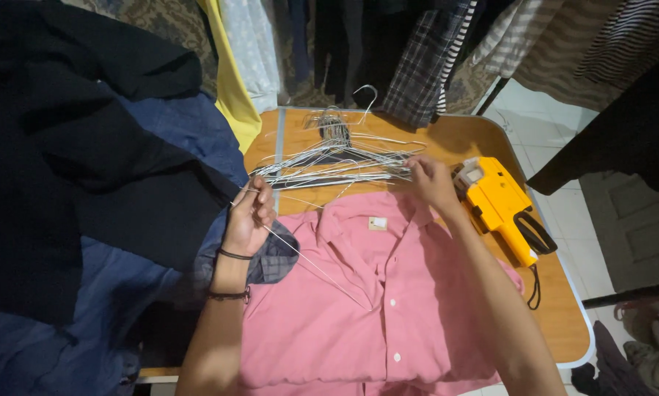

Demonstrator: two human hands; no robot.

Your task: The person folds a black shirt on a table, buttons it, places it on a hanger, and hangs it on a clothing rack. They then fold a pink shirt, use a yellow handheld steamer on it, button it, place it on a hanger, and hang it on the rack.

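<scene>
Head view, left hand (250, 220) grip clamped on wire hanger (311, 260), right hand (430, 181) grip hidden among hanger pile (337, 158)

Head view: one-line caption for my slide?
Both hands pull a wire hanger from the pile above a pink shirt.

Both forearms were bare to the edge of the view — no sleeves showed on either. The left hand (250, 220) carried two dark bands (234, 254) below it: a thin black one right at the wrist, and a second, slightly thicker and beaded or braided in look, a little further down the forearm toward the elbow. The two bands sat apart, with bare arm between them. The right hand (430, 181) wore nothing that could be made out — no band, watch or ring showed at its wrist or on its fingers. No gloves covered either hand. Any finer detail of the bands was too small to tell.
</scene>
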